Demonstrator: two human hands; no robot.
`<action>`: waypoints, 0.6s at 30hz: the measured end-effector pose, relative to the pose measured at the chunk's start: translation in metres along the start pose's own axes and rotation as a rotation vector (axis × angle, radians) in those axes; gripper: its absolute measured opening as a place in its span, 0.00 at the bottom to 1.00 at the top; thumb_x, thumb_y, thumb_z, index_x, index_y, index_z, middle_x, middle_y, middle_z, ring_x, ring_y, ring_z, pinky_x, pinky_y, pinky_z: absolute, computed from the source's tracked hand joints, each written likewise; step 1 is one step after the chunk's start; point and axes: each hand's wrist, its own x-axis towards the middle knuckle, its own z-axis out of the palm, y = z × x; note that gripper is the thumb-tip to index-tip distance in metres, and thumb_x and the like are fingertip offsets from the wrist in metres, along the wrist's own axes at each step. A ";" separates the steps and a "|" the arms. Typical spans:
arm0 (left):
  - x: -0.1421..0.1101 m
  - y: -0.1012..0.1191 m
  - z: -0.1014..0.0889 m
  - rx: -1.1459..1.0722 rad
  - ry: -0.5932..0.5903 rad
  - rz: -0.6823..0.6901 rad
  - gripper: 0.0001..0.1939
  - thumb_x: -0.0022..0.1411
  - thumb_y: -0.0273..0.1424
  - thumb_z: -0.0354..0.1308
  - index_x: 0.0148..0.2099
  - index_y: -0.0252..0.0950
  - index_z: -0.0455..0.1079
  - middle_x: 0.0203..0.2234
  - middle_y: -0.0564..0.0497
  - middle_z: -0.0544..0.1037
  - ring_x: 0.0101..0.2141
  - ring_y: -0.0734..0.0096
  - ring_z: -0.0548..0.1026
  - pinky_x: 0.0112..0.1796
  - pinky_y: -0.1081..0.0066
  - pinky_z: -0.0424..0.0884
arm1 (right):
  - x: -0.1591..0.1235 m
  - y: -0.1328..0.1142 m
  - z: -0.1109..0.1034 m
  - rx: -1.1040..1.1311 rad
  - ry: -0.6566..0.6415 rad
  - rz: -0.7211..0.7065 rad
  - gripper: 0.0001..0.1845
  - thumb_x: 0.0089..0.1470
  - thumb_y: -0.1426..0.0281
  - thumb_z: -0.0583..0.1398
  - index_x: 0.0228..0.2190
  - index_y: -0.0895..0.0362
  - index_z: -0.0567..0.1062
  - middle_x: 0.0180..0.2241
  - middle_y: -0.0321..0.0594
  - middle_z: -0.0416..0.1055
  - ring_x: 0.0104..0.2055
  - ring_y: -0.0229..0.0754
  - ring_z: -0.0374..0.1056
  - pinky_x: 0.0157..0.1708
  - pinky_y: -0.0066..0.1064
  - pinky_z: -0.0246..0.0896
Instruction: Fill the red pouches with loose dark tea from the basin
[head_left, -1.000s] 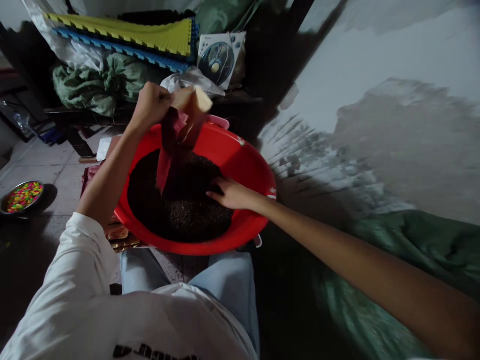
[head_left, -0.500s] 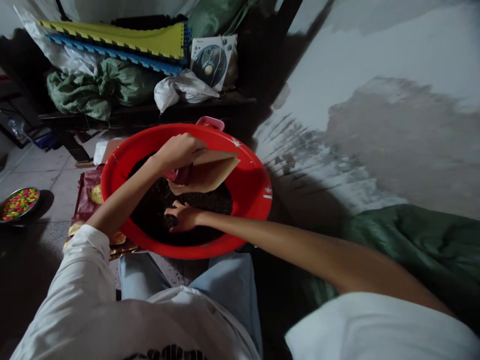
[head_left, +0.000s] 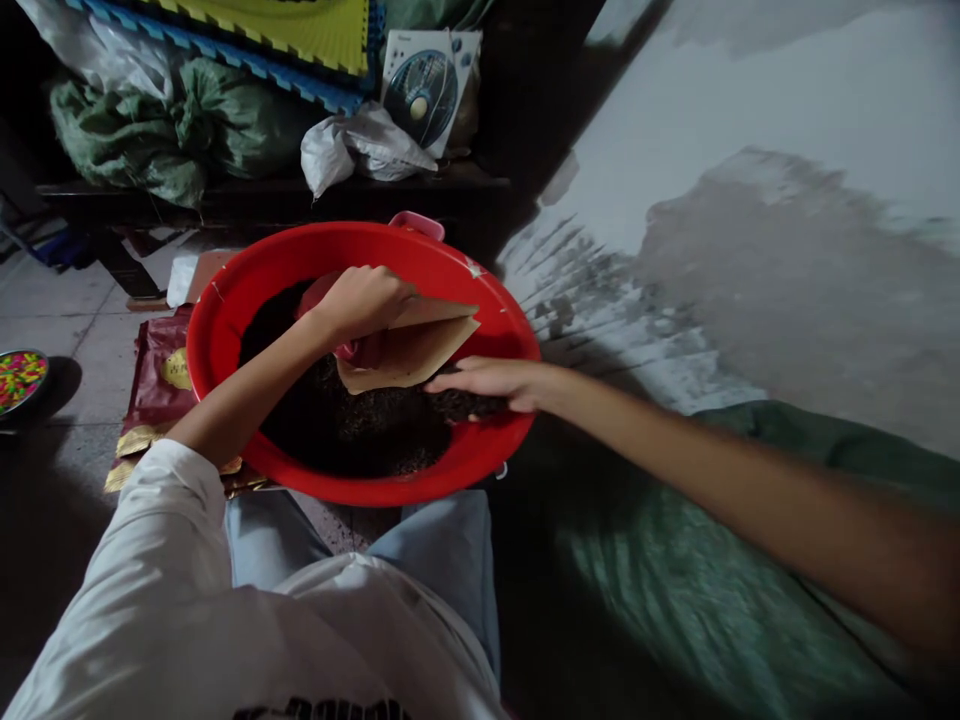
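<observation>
My left hand (head_left: 371,298) is closed on the edge of a bag (head_left: 409,355), dark red outside and tan paper inside. The bag lies tilted over the big red basin (head_left: 360,492), its open mouth facing right. Dark loose bits (head_left: 367,425), too fine to name, cover the basin's bottom. At the basin's right side my right hand (head_left: 487,385) is cupped around a handful of these dark bits, just beside the bag's mouth. Its lower fingers are partly hidden by the handful.
Dark red bags (head_left: 154,375) with gold edges lie left of the basin. A metal bowl of brightly coloured pieces (head_left: 21,380) is at the far left. Behind stands a bench (head_left: 465,180) with a fan (head_left: 424,95) and sacks. A green sack (head_left: 675,560) lies at right.
My left hand has lowered the bag and tipped it to face right. My right hand has dipped into the dark bits, then moved right with a handful up to the bag's mouth.
</observation>
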 end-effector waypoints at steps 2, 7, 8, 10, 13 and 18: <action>0.002 0.005 0.004 0.040 0.011 -0.015 0.20 0.80 0.30 0.50 0.56 0.32 0.84 0.48 0.36 0.86 0.44 0.52 0.84 0.43 0.62 0.74 | -0.013 -0.006 -0.019 0.059 0.013 0.012 0.14 0.58 0.64 0.74 0.42 0.55 0.80 0.36 0.45 0.83 0.29 0.41 0.78 0.16 0.23 0.64; 0.009 0.010 0.018 -0.050 0.039 -0.039 0.20 0.81 0.30 0.49 0.57 0.33 0.83 0.49 0.37 0.86 0.44 0.56 0.84 0.42 0.65 0.74 | -0.021 -0.030 -0.024 0.313 0.068 -0.135 0.12 0.65 0.60 0.69 0.42 0.53 0.77 0.35 0.45 0.82 0.35 0.46 0.80 0.22 0.27 0.73; 0.010 0.009 0.020 -0.099 0.052 -0.038 0.20 0.81 0.32 0.50 0.56 0.33 0.84 0.48 0.37 0.86 0.44 0.57 0.84 0.43 0.65 0.74 | -0.016 -0.036 -0.016 0.374 0.095 -0.206 0.12 0.67 0.58 0.67 0.44 0.52 0.76 0.36 0.45 0.82 0.38 0.48 0.81 0.27 0.31 0.78; 0.011 0.003 0.024 -0.202 0.093 -0.025 0.20 0.81 0.35 0.51 0.54 0.34 0.84 0.47 0.39 0.86 0.44 0.59 0.83 0.43 0.66 0.74 | -0.002 -0.047 0.002 0.462 0.137 -0.359 0.16 0.71 0.52 0.61 0.48 0.50 0.76 0.40 0.46 0.83 0.46 0.52 0.80 0.40 0.42 0.83; 0.009 -0.007 0.025 -0.316 0.158 0.009 0.18 0.79 0.34 0.53 0.53 0.37 0.84 0.47 0.42 0.86 0.46 0.58 0.83 0.42 0.66 0.73 | 0.020 -0.058 0.020 0.508 0.154 -0.489 0.20 0.73 0.49 0.55 0.51 0.49 0.76 0.45 0.47 0.83 0.53 0.54 0.78 0.50 0.50 0.80; 0.009 -0.024 0.002 -0.311 0.163 -0.117 0.14 0.75 0.32 0.58 0.45 0.35 0.85 0.40 0.42 0.86 0.41 0.58 0.80 0.43 0.63 0.70 | 0.030 -0.053 0.012 0.311 0.222 -0.664 0.20 0.70 0.46 0.61 0.47 0.47 0.78 0.42 0.43 0.82 0.45 0.51 0.80 0.43 0.46 0.81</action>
